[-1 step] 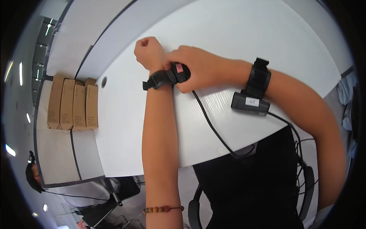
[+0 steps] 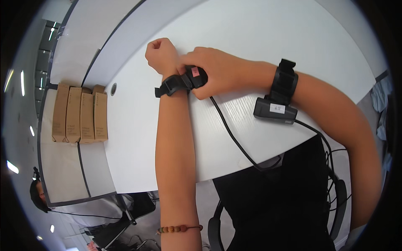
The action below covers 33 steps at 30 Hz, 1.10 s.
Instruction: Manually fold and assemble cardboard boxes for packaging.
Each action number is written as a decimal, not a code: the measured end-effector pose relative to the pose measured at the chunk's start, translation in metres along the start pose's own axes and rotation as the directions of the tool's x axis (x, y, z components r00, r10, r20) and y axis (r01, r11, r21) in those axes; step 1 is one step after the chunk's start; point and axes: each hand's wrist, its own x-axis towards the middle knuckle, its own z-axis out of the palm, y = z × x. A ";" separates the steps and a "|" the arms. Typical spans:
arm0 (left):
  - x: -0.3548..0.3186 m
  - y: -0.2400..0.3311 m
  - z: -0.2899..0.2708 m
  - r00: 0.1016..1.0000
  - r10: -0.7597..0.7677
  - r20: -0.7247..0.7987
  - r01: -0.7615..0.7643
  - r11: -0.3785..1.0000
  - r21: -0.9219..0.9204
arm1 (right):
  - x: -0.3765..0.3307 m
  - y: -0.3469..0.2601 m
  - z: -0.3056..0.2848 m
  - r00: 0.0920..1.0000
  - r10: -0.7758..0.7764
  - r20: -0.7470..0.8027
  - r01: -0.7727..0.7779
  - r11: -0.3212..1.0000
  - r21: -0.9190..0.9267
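My left forearm stretches over the desk, and my left hand [image 2: 162, 55] is curled into a loose fist with a hollow between the fingers and nothing seen in it. Around that wrist runs a black strap [image 2: 173, 85] with a buckle and a loose end. A small black device [image 2: 197, 77] with a pink label sits on the strap's inner side. My right hand [image 2: 218, 72] grips this device, its thumb side against the left wrist; some fingertips are hidden. On my right forearm a second black strap [image 2: 284, 85] carries a black box-shaped device [image 2: 274, 111] with a white label.
A white desk [image 2: 142, 146] lies beneath my arms. Several brown cardboard boxes [image 2: 87, 115] stand by the low partition at left. Black cables [image 2: 232, 138] run from both devices toward my lap. A person [image 2: 83, 211] sits beyond the partition; chair arms [image 2: 214, 230] flank me.
Both hands and the strapped device have shifted very slightly away from me and to the left. The right hand's grip on the device stays the same.
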 end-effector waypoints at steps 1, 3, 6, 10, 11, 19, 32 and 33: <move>0.002 0.000 0.001 1.000 -0.021 0.001 0.021 0.998 -0.057 | 0.001 0.002 0.000 0.999 -0.031 -0.033 0.031 1.000 -0.003; 0.007 -0.006 -0.003 0.996 0.015 0.087 -0.015 1.000 -0.005 | 0.001 0.003 0.002 1.000 0.012 -0.001 -0.012 0.998 0.068; 0.016 -0.008 -0.010 0.964 0.023 0.265 -0.023 1.000 -0.002 | 0.006 0.007 0.001 1.000 0.008 0.022 -0.011 0.991 0.130; 0.021 -0.011 -0.012 0.909 -0.044 0.415 0.065 0.997 -0.037 | 0.012 0.011 0.001 0.986 0.087 0.141 -0.116 0.970 0.212; 0.022 -0.012 -0.012 0.907 -0.039 0.419 0.053 0.998 -0.021 | 0.013 0.009 0.000 0.986 0.090 0.139 -0.117 0.972 0.203; 0.023 -0.016 -0.009 0.913 0.004 0.407 0.031 0.996 -0.078 | 0.011 0.010 -0.010 0.983 0.090 0.160 -0.125 0.966 0.227; 0.012 -0.009 -0.014 0.928 -0.004 0.373 0.054 0.991 -0.124 | 0.020 0.013 -0.015 0.979 0.145 0.141 -0.174 0.958 0.226; 0.012 -0.009 -0.013 0.943 0.002 0.334 0.040 0.992 -0.118 | 0.019 0.010 -0.016 0.977 0.157 0.144 -0.186 0.957 0.223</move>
